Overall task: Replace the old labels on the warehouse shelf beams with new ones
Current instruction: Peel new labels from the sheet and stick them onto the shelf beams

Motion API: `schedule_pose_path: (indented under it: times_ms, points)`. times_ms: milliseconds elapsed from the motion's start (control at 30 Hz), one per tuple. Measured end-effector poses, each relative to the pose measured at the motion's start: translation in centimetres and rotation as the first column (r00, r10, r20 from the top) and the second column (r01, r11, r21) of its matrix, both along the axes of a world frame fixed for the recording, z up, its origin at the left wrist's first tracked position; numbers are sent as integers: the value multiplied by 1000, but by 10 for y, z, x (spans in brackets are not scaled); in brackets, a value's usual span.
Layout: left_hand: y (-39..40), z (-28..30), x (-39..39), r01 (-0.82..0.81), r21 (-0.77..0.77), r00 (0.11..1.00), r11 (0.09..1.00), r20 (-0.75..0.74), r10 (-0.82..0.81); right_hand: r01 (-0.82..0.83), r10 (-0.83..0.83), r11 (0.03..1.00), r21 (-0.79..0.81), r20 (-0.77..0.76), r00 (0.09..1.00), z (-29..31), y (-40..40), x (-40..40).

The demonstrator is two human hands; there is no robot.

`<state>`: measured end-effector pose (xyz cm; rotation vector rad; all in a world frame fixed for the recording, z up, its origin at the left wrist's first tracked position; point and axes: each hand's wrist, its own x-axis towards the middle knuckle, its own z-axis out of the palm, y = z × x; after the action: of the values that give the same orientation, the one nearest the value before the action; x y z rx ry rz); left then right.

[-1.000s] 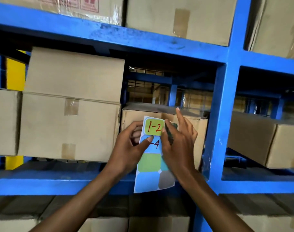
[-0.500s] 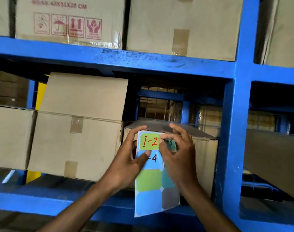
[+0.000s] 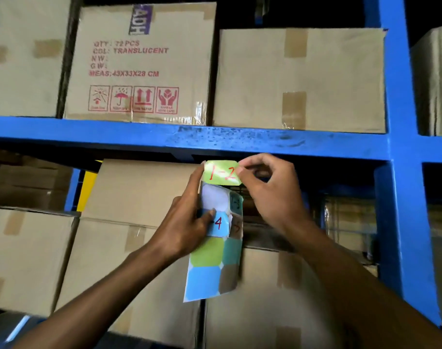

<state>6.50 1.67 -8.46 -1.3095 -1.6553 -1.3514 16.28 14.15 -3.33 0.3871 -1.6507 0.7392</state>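
Our left hand grips the sticker sheet, thumb pressed on its front, and the sheet hangs down below the hand. One spot near the top of the sheet is bare and white. Just up and to the right, our right hand pinches the green label marked 1-2 by its right edge. The label sits just under the blue shelf beam, right above both hands. Brown boxes stand on the beam, higher up.
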Motion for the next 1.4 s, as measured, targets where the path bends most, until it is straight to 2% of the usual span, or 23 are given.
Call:
schedule_pose_path:
  times_ms: [167, 367, 533, 833, 1033, 1400]
  points:
    - [-17, 24, -23, -29, -36, 998, 999, -61, 27, 37, -37, 999, 13, 19, 999, 53, -3, -23]
    - [-18, 48, -45, -48, -99, 989, 994, -142, 33, 136, -136, 991, 19, 37, 990, 76, 4, -42]
    - [-9, 68, -54, -65, -167, 982, 984, -183, 33, 196, -200, 979, 60, 59, 978, 83, 9, -47]
    - [7, 78, -59, -241, -283, 961, 928, -201, 188, 292, -296, 952, 88, 34, 955, 89, 7, -52]
    - [4, 78, -56, -306, -291, 936, 906, -267, 230, 349, -350, 934, 78, 9, 937, 89, 4, -53]
    - [2, 79, -55, -377, -308, 909, 873, -303, 286, 461, -461, 886, 45, -17, 887, 86, 0, -56]
